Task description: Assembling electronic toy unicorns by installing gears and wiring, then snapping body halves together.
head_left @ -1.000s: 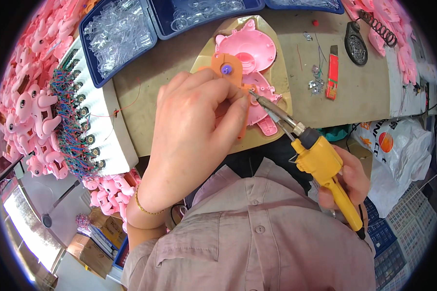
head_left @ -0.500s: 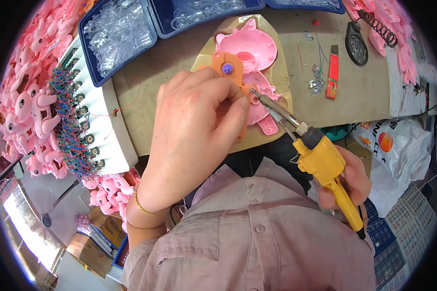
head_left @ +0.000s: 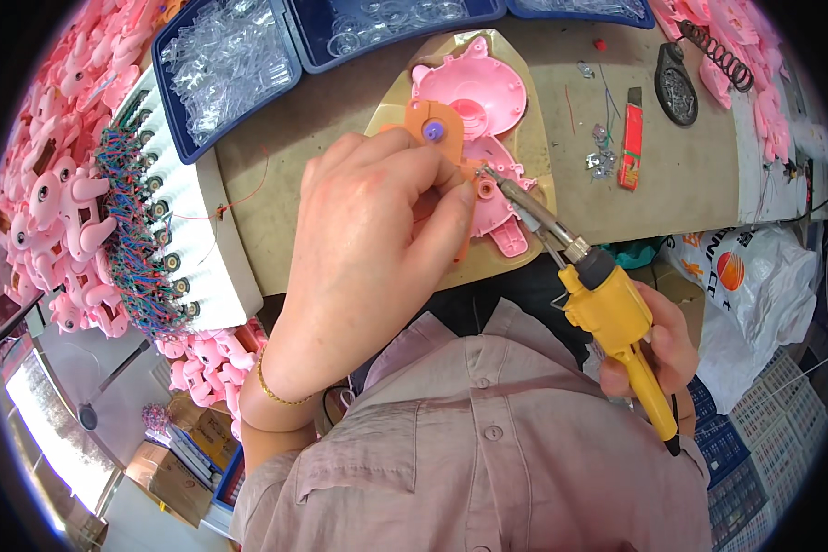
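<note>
The left hand (head_left: 368, 216) is bent low over an orange piece (head_left: 450, 147), with the tip of a yellow soldering iron (head_left: 609, 308) just beside the thumb and forefinger. If the iron is hot, a small slip of the right hand (head_left: 667, 345) could burn those fingers. The iron also points across the lower pink shell (head_left: 511, 241), so a sagging tip could melt or mark its plastic. The orange piece lies largely under the hand; a loose hold might let it turn, pulling the joint off its mark.

The right grip is closed round the iron's handle. The left thumb and fingers are drawn in, but their contact is hidden, so I cannot tell whether that grip clamps anything. The orange piece is above the tan board (head_left: 538, 147), overlapping the pink parts.

Counting: two hands, one iron, one orange piece as far as shows, one purple knob (head_left: 433, 131) on it. Two pink shells lie on the board, the lower and the upper (head_left: 501, 78). Three blue bins (head_left: 386, 49) line the far side of the table (head_left: 276, 124). To the right are one red-handled blade (head_left: 631, 147), one black stand (head_left: 676, 87) and one red bit (head_left: 600, 44). The metal scraps (head_left: 601, 164) and pink toys (head_left: 83, 202) are too crowded to count.
</note>
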A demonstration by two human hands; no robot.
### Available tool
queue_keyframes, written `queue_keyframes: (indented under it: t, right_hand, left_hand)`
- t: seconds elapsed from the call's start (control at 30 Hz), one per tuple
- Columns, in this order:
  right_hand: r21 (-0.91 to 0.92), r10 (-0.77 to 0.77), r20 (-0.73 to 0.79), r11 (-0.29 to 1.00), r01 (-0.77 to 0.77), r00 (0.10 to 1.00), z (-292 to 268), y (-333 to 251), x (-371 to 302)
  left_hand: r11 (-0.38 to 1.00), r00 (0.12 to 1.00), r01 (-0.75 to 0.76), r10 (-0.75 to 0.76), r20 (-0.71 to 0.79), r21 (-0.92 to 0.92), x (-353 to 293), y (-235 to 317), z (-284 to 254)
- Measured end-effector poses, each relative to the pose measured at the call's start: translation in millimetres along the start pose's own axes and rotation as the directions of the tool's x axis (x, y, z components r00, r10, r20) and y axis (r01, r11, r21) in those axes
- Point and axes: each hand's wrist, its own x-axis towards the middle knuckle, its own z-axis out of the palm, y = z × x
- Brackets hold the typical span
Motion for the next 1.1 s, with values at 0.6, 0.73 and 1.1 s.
queue_keyframes:
  t: [0.6, 0.73, 1.1]
  right_hand:
    - [-0.712, -0.915, -0.3, 0.402, 0.576, 0.268, -37, 9, -14]
    - [-0.798, -0.924, -0.38, 0.35, 0.49, 0.04, -61, -47, -38]
    - [-0.887, -0.967, -0.237, 0.256, 0.385, 0.097, -114, -89, 38]
  left_hand:
    - [0.997, 0.995, -0.08, 0.078, -0.055, -0.023, 6, 6, 0]
    - [1.0, 0.999, 0.023, -0.023, -0.036, -0.007, -7, 7, -10]
    - [0.999, 1.0, -0.025, 0.024, -0.02, -0.024, 5, 13, -1]
